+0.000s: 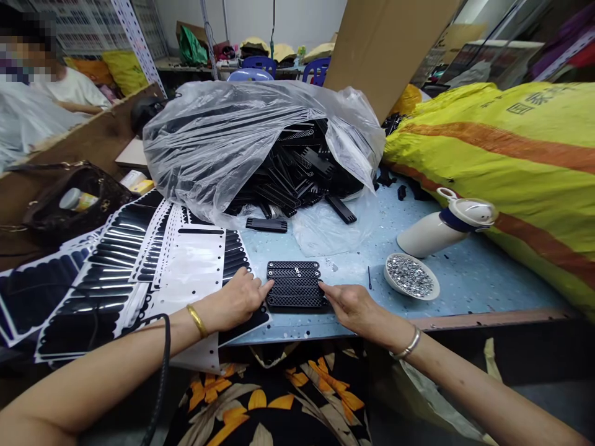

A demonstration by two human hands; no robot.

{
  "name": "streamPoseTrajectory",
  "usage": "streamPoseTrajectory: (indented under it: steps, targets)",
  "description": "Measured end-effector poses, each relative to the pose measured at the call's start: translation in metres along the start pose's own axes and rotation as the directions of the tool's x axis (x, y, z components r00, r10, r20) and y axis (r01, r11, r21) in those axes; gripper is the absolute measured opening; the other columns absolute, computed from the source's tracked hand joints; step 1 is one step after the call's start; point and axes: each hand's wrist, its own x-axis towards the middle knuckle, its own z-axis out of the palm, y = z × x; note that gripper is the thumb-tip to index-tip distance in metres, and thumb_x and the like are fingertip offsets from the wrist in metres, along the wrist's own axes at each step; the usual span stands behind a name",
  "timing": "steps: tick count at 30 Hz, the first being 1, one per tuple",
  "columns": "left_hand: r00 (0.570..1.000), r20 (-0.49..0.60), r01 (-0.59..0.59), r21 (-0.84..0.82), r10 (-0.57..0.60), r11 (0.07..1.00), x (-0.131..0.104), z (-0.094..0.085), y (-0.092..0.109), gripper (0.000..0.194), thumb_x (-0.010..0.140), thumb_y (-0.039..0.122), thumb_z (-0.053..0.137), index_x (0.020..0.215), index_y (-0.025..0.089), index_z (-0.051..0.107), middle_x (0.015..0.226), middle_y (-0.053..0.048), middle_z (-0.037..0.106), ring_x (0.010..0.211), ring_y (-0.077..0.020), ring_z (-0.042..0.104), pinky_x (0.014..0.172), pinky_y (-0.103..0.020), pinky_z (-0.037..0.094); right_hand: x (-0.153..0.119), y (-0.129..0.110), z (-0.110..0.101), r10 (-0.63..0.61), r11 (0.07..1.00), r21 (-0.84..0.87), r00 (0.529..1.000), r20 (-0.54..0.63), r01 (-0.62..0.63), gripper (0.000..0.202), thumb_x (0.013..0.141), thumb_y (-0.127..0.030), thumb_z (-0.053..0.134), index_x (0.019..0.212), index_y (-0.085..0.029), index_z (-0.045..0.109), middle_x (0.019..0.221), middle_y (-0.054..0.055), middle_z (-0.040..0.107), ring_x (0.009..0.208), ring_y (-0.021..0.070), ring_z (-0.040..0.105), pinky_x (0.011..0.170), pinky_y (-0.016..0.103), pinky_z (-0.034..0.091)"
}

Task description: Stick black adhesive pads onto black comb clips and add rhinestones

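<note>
Several black perforated plastic strips (295, 300) lie side by side in a block near the table's front edge. Small silver rivets sit at the ends of the upper strips, and a few loose rivets (298, 271) rest on top of them. My left hand (242, 298) touches the block's left edge with a fingertip, its other fingers curled in. At the right edge, my right hand (351, 305) has its fingertips pressed together against a strip's end. Anything tiny between the fingers of either hand is too small to make out.
A white bowl of rivets (411, 277) and a tilted white bottle (432, 230) stand right. Behind is a clear plastic bag (204, 148) of black parts. Sheets of black stickers (88, 291) spread left; a yellow sack (511, 142) bulges right. Another person (79, 87) sits far left.
</note>
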Motion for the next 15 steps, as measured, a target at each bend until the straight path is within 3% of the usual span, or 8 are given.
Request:
streamPoseTrajectory:
  steps: [5,11,15]
  targets:
    - [0.998,0.030,0.063,-0.156,-0.059,0.986,0.005,0.001,-0.018,0.063,0.076,-0.003,0.045,0.134,0.021,0.055,0.083,-0.007,0.071,0.071,-0.0205,0.062,0.069,-0.033,0.042,0.001,0.000,-0.001,-0.005,1.000,-0.030,1.000,-0.002,0.004,0.039,0.092,-0.010,0.038,0.120,-0.005,0.065,0.075,0.012,0.074,0.063,0.0219,0.070,0.058,0.029,0.050]
    - [0.999,0.047,-0.019,-0.148,0.026,0.989,0.007,-0.006,-0.021,0.068,0.071,-0.003,0.048,0.137,0.014,0.053,0.085,-0.010,0.072,0.073,-0.0232,0.066,0.073,-0.035,0.047,0.004,-0.003,-0.006,0.026,0.999,-0.037,0.999,0.041,-0.025,0.036,0.092,-0.011,0.042,0.118,-0.010,0.067,0.073,0.009,0.074,0.063,0.0193,0.070,0.058,0.026,0.047]
    - [0.991,0.131,0.066,-0.270,-0.031,0.961,0.011,-0.011,-0.029,0.069,0.075,-0.003,0.045,0.137,0.024,0.056,0.095,-0.010,0.076,0.082,-0.0252,0.070,0.074,-0.034,0.050,0.004,-0.003,-0.005,0.028,0.999,-0.037,0.998,0.054,-0.026,0.036,0.092,-0.010,0.041,0.118,-0.011,0.067,0.075,0.009,0.075,0.064,0.0191,0.070,0.058,0.026,0.047]
